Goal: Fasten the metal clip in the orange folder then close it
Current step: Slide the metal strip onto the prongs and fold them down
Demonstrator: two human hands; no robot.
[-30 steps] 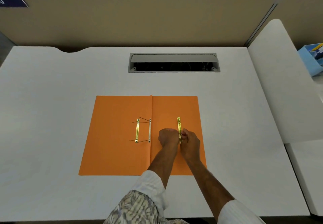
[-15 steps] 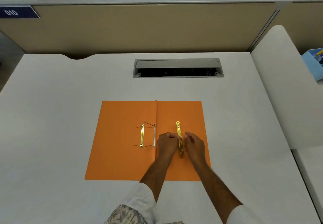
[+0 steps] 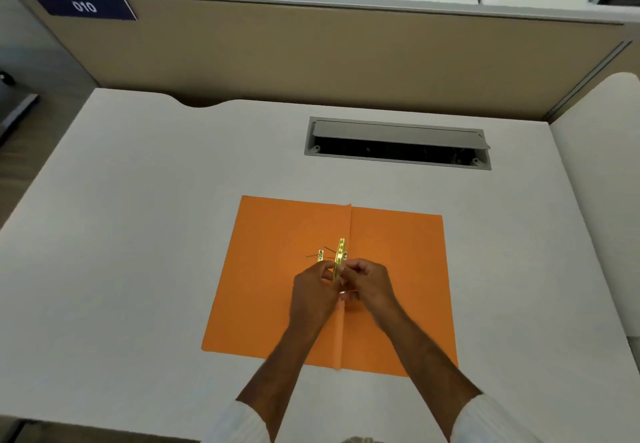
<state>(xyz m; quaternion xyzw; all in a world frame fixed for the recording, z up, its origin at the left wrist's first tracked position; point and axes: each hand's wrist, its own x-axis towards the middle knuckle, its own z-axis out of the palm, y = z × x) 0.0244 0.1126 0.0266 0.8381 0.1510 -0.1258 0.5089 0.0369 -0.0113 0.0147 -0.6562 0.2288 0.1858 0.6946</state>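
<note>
Over the fold of the orange folder (image 3: 277, 290), which lies open and flat on the worktop (image 3: 138, 235), I have both hands pinched on the loose brass bar (image 3: 340, 257). My left hand (image 3: 313, 292) grips its near end from the left of the fold, my right hand (image 3: 367, 283) from the right, fingers closed against the metal. The bar is lifted clear of the paper, its long axis running along the fold, far end pointing away from me and tilted up.

Just left of the fold sits the clip base (image 3: 320, 255), thin prongs (image 3: 329, 249) sticking out from it; my left hand hides most of it.

My worry is alignment: the bar's holes must meet both prongs together, and I cannot see the near prong at all. If I press down askew, I judge a prong could bend flat under the bar, or one end could seat while the other springs free. The folder could also slide, since neither hand is pinning it.
</note>
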